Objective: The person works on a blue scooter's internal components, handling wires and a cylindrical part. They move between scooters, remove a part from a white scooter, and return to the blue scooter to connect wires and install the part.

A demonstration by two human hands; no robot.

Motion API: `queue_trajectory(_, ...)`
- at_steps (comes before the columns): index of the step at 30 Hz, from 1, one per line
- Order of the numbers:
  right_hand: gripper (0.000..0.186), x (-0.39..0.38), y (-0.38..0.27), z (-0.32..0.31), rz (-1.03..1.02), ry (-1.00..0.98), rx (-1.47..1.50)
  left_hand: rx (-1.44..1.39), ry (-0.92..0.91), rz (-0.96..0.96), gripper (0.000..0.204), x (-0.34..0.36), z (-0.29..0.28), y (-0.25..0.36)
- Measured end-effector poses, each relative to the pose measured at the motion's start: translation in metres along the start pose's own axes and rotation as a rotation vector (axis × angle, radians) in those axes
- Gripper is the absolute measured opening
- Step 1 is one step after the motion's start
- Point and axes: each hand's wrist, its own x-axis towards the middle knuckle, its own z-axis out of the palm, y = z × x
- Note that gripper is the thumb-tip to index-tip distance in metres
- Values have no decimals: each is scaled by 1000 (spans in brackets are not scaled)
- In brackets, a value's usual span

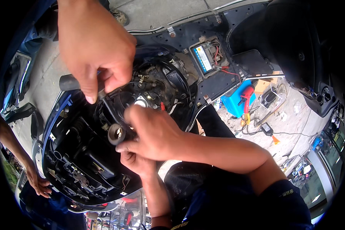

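My right hand [155,134] reaches in from the right and closes round a black rubber hose; its fingertips are blurred. Just below it is my left hand [138,163], fingers curled against the same piece and partly hidden by the right. A round, open grey-black collar [116,134] forms the hose's near end, beside my thumb. At the upper left a co-worker's large hand [94,46] pinches the dark tube [110,107] above mine. A dark cylindrical end [68,82] sticks out left of that hand. Beneath lies an opened scooter body with exposed wiring and parts [84,149].
A battery [203,58] with red wires sits in the dark floorboard [243,42]. On the ground at right are a blue box [234,101], a red heat-gun-like tool [247,96] and cables. Another person's hand [38,186] hangs at left. A dark seat [280,34] stands upper right.
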Motion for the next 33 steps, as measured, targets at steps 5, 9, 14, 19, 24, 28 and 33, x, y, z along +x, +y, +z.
queue_trajectory(5, 36, 13, 25, 17, 70, 13, 64, 66, 36, 130, 30, 3, 9, -1)
queue_trajectory(9, 46, -2, 32, -9, -289, 38, -379, -143, -65, 135, 26, 0, -4, -17)
queue_trajectory(14, 32, -22, 9, -17, -449, -80, -681, 207, 82, 244, 27, -2, -9, -38)
queue_trajectory(19, 27, -17, 2, -3, -412, -13, -269, 871, 96, 440, 21, -9, 22, -1)
queue_trajectory(24, 41, 0, 21, 10, -64, 209, -75, -73, 26, 106, 27, -6, 5, -20)
queue_trajectory(28, 33, 4, 38, 15, 83, -148, -8, 58, -12, 138, 18, -1, -1, -23)
queue_trajectory(33, 36, -13, 43, -5, -240, 3, -389, 186, -78, 235, 11, 0, -12, -35)
